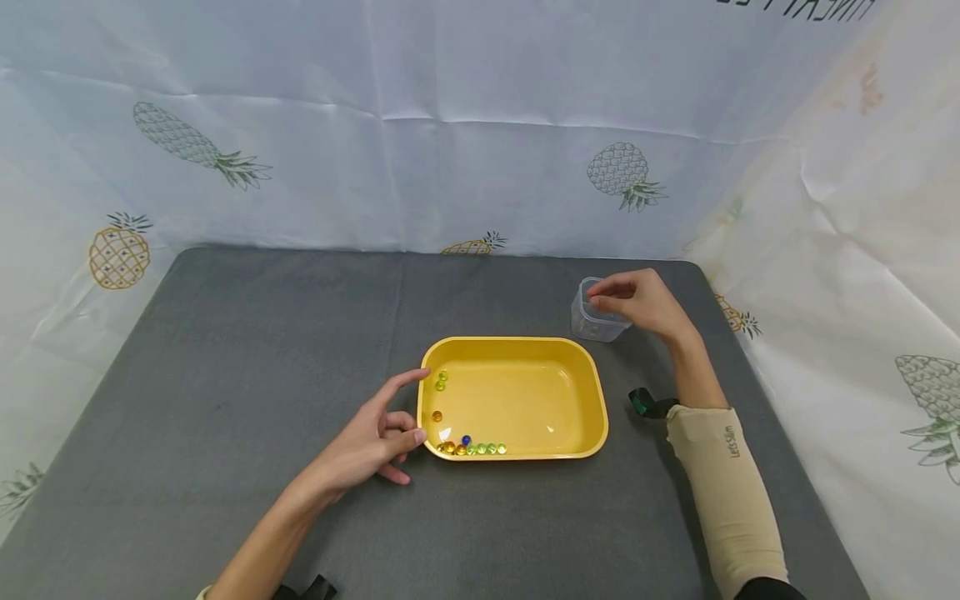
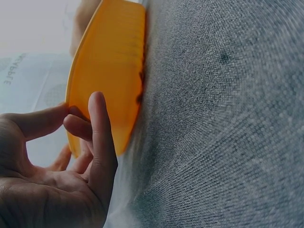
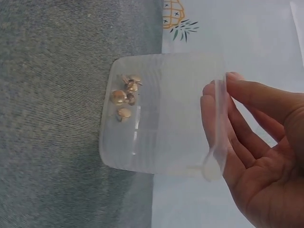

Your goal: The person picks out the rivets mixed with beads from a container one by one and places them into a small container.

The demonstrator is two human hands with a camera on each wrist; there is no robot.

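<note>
My left hand [image 1: 375,437] touches the left end of a shallow yellow tray [image 1: 517,343], its index finger on the rim and thumb on the near corner. Inside the tray lie yellow-green marbles [image 1: 482,449], a few amber marbles [image 1: 449,447] and a blue marble [image 1: 467,440], mostly along the near-left edge. My right hand [image 1: 643,304] is at the mouth of a clear plastic box [image 1: 592,327], fingers bent with thumb and fingertips close together. Several small shiny golden pieces [image 3: 119,97] lie at the box's bottom. Whether these fingertips pinch anything is not visible.
A grey cloth covers the table [image 1: 262,358]. Behind it and at the sides hangs a white curtain [image 1: 480,183] printed with pineapples. The box stands just beyond the tray's far-right corner. A dark strap end [image 1: 649,405] is near my right wrist.
</note>
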